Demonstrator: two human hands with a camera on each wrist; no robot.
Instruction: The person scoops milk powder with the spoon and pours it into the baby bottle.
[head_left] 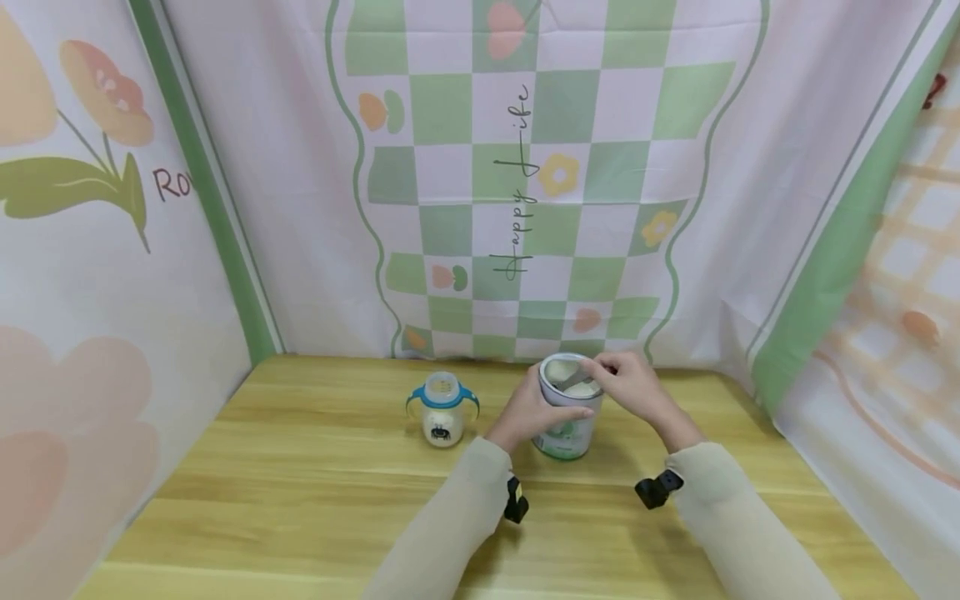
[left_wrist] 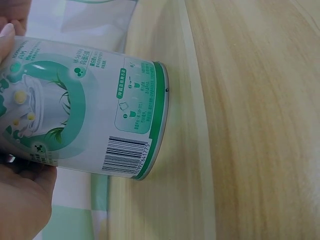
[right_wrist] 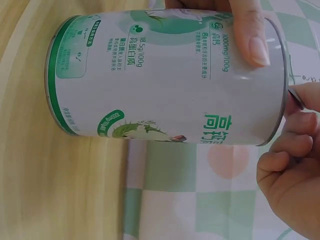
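A white and green milk powder can, its top open and pale powder showing inside, is at the back of the table. My left hand grips its side, thumb across the front; in the right wrist view that thumb lies near the rim. With curled fingers my right hand pinches a grey metal spoon whose lower end reaches into the can. Only a bit of the spoon shows at the rim in the right wrist view. To the left is a baby bottle with a blue two-handled collar.
The wooden table ends at a checkered fabric backdrop right behind the can. Fabric walls also stand at the left and right. Black wrist cameras sit on both sleeves.
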